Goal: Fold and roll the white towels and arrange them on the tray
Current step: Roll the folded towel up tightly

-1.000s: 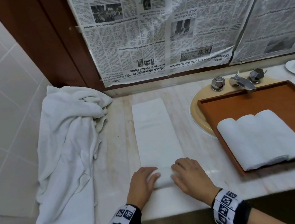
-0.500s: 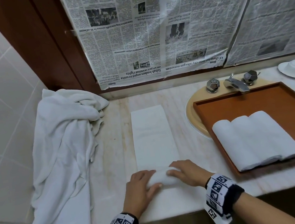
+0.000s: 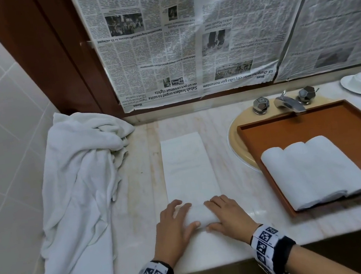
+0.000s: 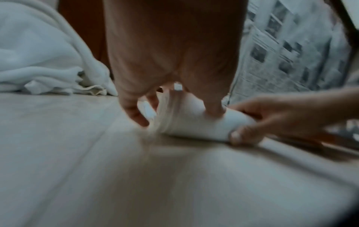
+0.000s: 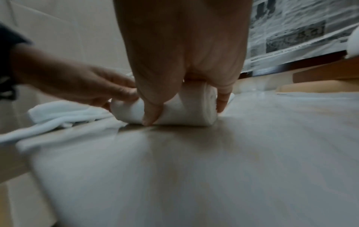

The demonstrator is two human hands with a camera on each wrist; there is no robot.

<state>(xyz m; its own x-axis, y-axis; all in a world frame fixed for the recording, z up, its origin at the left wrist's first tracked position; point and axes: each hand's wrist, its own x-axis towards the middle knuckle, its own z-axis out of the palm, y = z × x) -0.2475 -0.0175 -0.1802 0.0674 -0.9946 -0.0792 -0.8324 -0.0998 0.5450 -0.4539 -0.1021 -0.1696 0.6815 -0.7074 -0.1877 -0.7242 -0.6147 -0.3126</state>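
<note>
Three rolled towels (image 3: 316,171) already sit side by side in the tray (image 3: 359,125), lower right of the head view; tray rests over the sink on the bench (image 3: 140,189). Fourth towel (image 3: 187,166) is a folded strip at centre frame, running away from the person, near end wound into a short roll (image 3: 198,215). My read: roll barely begun, most of the strip left to wind up, then it goes in the tray next to the others. Pile of loose towels (image 3: 80,174) at the left edge, draped over the bench lip, not yet folded, so well under half done, I'd guess. Left hand (image 3: 175,225) and right hand (image 3: 228,217) each curl over one end of the roll, fingers on top, thumbs at the near side. Right wrist view adds what the head view can't: the spiral end face of the roll and the little finger beside it. Left wrist view is blurred but shows the left fingertips (image 4: 134,113) down at the roll's left end and the right thumb tucked under the front.
</note>
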